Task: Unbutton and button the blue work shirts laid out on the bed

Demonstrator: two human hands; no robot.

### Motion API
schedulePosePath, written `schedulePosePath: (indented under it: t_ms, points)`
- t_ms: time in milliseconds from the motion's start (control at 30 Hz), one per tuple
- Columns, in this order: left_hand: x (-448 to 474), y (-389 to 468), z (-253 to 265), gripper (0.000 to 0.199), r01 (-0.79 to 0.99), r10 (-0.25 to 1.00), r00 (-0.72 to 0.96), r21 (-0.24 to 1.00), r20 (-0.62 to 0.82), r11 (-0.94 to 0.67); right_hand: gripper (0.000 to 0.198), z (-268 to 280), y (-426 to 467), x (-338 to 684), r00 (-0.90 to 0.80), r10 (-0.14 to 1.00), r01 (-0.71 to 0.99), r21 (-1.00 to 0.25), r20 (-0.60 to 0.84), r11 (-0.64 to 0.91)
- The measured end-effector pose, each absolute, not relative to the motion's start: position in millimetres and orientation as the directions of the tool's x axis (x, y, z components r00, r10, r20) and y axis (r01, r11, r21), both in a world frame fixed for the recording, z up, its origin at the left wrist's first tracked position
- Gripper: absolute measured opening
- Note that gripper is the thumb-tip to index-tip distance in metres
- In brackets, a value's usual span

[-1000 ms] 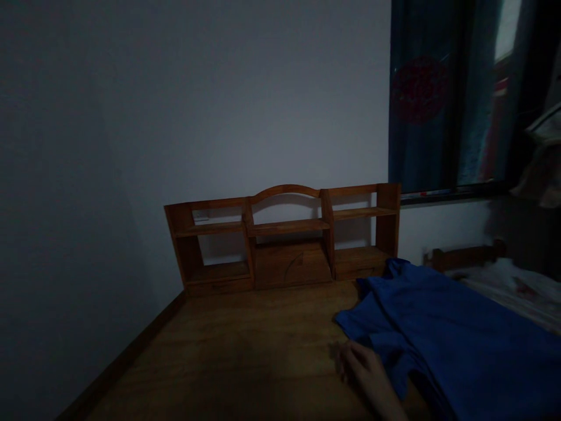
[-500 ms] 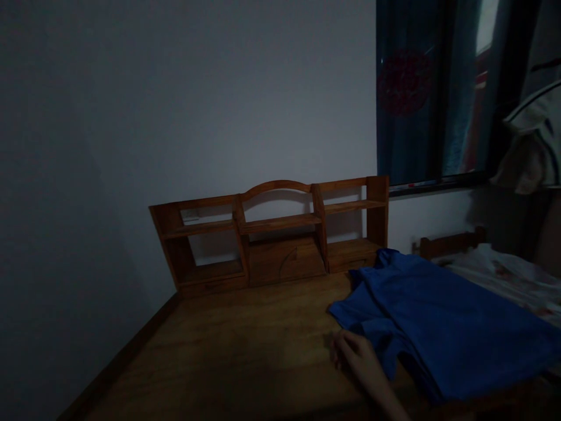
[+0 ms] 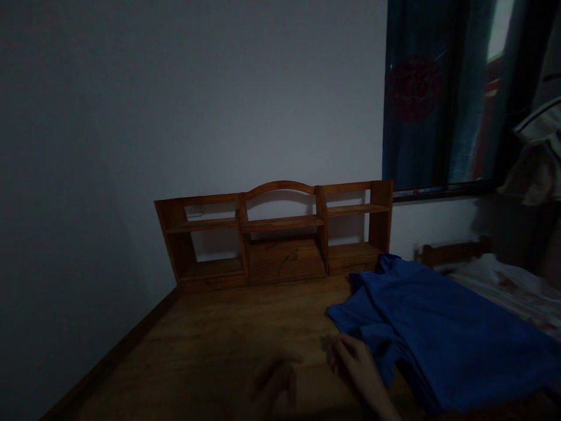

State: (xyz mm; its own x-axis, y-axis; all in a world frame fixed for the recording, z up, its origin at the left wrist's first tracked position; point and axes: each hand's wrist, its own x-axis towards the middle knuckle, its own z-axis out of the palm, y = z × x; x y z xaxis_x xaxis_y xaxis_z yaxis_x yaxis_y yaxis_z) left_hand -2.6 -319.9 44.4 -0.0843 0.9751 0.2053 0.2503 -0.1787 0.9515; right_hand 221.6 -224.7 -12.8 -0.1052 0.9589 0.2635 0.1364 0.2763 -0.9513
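Note:
A blue garment (image 3: 442,327), apparently a short-sleeved shirt, lies spread on the right of a wooden board surface (image 3: 236,327). My right hand (image 3: 353,359) is just left of its sleeve. Its fingers are loosely bent and slightly apart, with nothing visible in them; whether it touches the cloth I cannot tell. At the bottom middle my left hand (image 3: 276,383) is dim and blurred, over the bare wood. One finger points right and the thumb is apart from it. I see nothing in that hand.
A wooden headboard with open shelves (image 3: 280,222) stands along the white wall (image 3: 245,117). A dark window (image 3: 421,117) is at the upper right. Pale cloth (image 3: 543,140) hangs at the right edge, above light patterned bedding (image 3: 504,280).
My left hand has come into view at the bottom middle. My right hand and the blue garment stay nearly in place. The view has shifted slightly.

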Motion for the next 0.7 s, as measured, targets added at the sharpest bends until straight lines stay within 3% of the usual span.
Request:
schedulePosePath:
  t_ms: [167,333,433,600,700]
  points:
    - [1,-264,26,0.04,0.229,0.985,-0.17,0.973,0.04,0.0,0.04,-3,-229,222,-0.121,0.955,0.142,-0.947,0.272,0.288]
    - [4,-264,5,0.04,0.276,0.956,-0.288,0.961,0.057,0.026,0.034,-4,-227,216,-0.106,0.953,0.194,-0.934,0.283,0.299]
    - [5,-269,2,0.042,0.273,0.961,-0.273,0.961,0.036,0.042,0.036,13,-234,223,-0.083,0.957,0.238,-0.927,0.277,0.289]
    - [7,-269,-2,0.046,0.231,0.985,-0.171,0.972,-0.002,0.042,0.041,80,-241,314,0.083,0.917,0.484,-0.82,0.39,0.305]
    - [9,-267,-5,0.046,0.225,0.993,-0.115,0.973,-0.023,0.049,0.039,111,-226,410,0.178,0.867,0.73,-0.653,0.466,0.201]
